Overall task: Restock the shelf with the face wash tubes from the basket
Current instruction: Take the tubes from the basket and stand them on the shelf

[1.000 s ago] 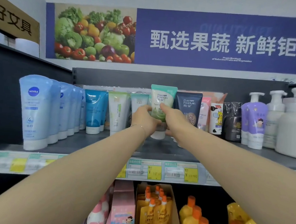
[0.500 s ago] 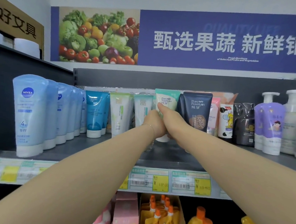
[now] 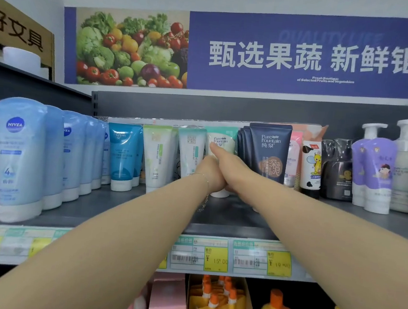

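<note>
A mint-green and white face wash tube (image 3: 221,141) stands cap down at the back of the grey shelf (image 3: 123,206), between a pale green-striped tube (image 3: 190,150) and dark navy tubes (image 3: 268,150). Both my hands reach deep into the shelf and grip this tube. My left hand (image 3: 208,172) wraps its lower part from the left. My right hand (image 3: 227,161) holds it from the right, with a finger lying up its front. Its white cap (image 3: 220,193) shows below my hands. The basket is out of view.
Light blue Nivea tubes (image 3: 20,156) line the shelf's left side, then blue tubes (image 3: 123,154) and a white-green tube (image 3: 156,154). Pump bottles (image 3: 375,171) stand at the right. Price labels (image 3: 215,255) run along the shelf edge. Orange-capped pouches (image 3: 218,305) sit on the shelf below.
The mint tube has moved from above the row down and back into its slot between the neighbouring tubes. Both hands went deeper into the shelf with it.
</note>
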### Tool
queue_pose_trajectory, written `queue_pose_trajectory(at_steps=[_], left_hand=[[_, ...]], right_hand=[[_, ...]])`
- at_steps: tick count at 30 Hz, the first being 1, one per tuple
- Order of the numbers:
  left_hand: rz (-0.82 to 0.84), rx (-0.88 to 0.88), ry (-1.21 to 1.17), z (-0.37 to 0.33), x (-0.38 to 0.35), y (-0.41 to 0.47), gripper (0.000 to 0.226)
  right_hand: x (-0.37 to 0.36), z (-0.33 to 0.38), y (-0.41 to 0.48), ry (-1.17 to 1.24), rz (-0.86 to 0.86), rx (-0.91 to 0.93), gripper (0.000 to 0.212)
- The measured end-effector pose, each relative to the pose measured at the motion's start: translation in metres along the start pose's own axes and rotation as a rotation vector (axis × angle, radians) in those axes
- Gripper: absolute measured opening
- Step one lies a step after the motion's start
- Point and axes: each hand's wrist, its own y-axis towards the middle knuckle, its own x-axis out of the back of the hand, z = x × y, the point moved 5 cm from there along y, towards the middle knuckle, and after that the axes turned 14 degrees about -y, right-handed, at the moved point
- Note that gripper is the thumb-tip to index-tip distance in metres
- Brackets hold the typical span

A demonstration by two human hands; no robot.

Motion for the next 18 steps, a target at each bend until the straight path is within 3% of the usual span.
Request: queue_pose_trajectory(at_steps=[3, 5, 7, 9, 10, 13, 15, 18], left_hand=[[0.408, -0.001, -0.035, -0.015, -0.053, 0.007, 0.042], [0.445, -0.051, -0.145, -0.022, -0.066, 0.027, 0.043], [0.462, -0.157, -0.043, -0.022, -0.060, 0.014, 0.041], [0.299, -0.076, 0.208, -0.017, -0.032, 0.004, 0.042], [0.288, -0.105, 0.133, -0.016, -0.028, 0.006, 0.043], [0.336, -0.010, 0.164, -0.010, -0.022, 0.006, 0.042], [0.107, 0.043, 0.044, -0.009, -0.005, 0.005, 0.041], [0.048, 0.123, -0.191, -0.019, 0.020, -0.010, 0.039]], right_hand=[[-0.006, -0.002, 0.005, 0.005, -0.009, 0.038, 0.071], [-0.008, -0.002, 0.007, 0.004, -0.011, 0.055, 0.082], [-0.010, -0.004, 0.014, 0.013, -0.001, 0.070, 0.105], [-0.015, -0.012, 0.030, 0.015, 0.019, 0.072, 0.116], [-0.016, -0.015, 0.036, 0.021, 0.028, 0.067, 0.116], [-0.008, -0.009, 0.019, -0.002, 0.032, 0.033, 0.090], [-0.003, -0.002, 0.003, -0.051, 0.028, 0.028, 0.067], [0.000, 0.001, 0.002, -0.150, 0.005, 0.067, 0.060]])
